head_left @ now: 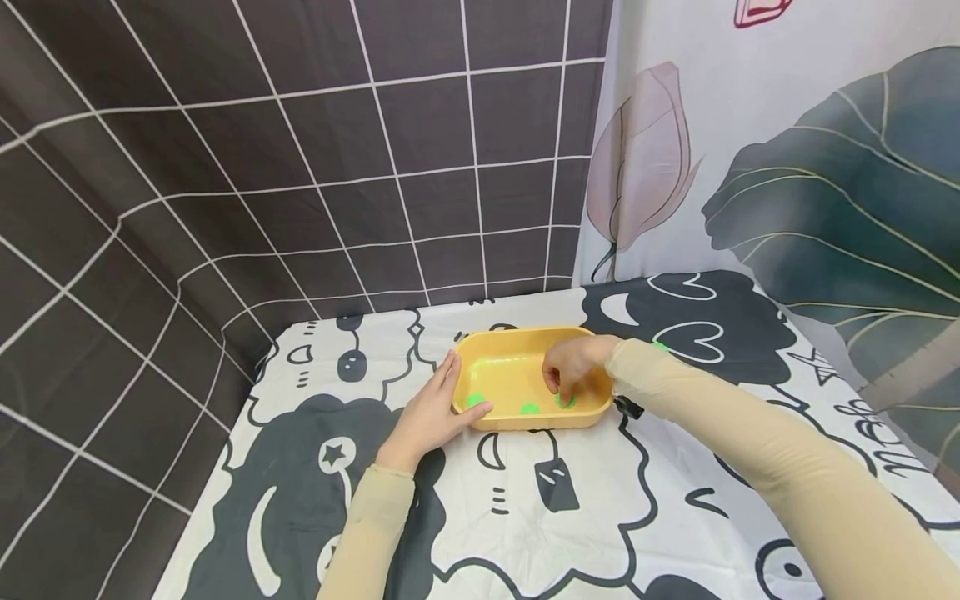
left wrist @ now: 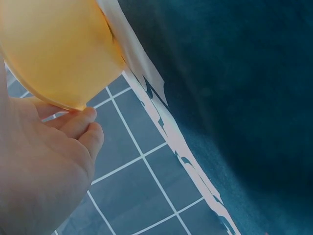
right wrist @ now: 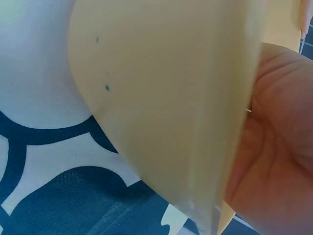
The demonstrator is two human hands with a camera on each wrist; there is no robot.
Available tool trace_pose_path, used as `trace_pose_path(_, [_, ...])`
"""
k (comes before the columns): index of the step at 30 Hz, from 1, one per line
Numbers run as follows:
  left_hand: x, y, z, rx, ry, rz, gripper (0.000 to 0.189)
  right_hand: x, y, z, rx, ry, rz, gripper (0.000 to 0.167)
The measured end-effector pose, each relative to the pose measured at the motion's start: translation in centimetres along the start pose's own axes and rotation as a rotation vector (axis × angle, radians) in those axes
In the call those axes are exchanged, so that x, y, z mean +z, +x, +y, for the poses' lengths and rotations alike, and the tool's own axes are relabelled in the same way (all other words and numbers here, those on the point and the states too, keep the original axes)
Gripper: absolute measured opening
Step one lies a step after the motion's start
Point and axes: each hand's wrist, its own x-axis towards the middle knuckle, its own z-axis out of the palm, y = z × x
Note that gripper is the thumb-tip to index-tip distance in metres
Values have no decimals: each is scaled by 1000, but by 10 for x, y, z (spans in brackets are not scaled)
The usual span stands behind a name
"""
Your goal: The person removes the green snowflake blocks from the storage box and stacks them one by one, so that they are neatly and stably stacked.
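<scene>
A yellow oblong plastic basin lies on the patterned cloth. Small bright green pieces, one at the left and another near the front wall, are inside it. My left hand holds the basin's left end, thumb over the front rim and fingers along the outer side. In the left wrist view, fingertips touch the basin's edge. Inside the right half, my right hand reaches down with curled fingers, pinching a green piece at the floor. In the right wrist view the basin wall hides those fingertips.
A black-and-white cartoon cloth covers the surface. Beyond the right forearm shows a bit of green. Dark gridded fabric hangs behind and at the left; a leaf-print curtain hangs at the right.
</scene>
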Motion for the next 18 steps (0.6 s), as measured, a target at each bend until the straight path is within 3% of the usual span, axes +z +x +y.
trace_pose_path(18, [0,-1,0,-2,3,-4,108,5,-4,5,-53,3,8,23])
